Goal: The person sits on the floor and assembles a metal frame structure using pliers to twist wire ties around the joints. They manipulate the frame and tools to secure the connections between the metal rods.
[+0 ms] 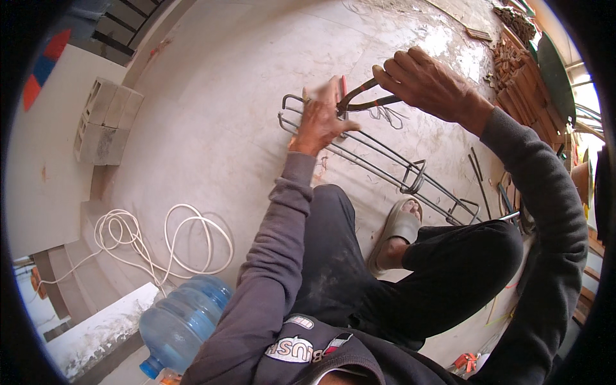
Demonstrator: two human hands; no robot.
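Observation:
A long, narrow rebar cage (385, 168) slants across the floor in front of me, its hooked bar ends at the upper left. My left hand (319, 123) lies over that hooked end, thumb spread to the right and fingers stretched forward, slightly blurred. My right hand (417, 80) is wrapped round the dark handles of pincers (364, 102), which stand apart in a V. Their jaws meet beside my left thumb, at a cross bar; exactly what they bite is hidden. A small bundle of thin tie wire (390, 116) lies just beyond the bars, and a red strip (344, 83) shows behind the jaws.
My sandalled foot (401, 224) stands next to the cage. Loose bars (478, 172) lie to the right, with stacked wood (523, 90) farther off. On the left are grey blocks (109, 119), a coiled white cable (192, 218) and a blue water jug (183, 314).

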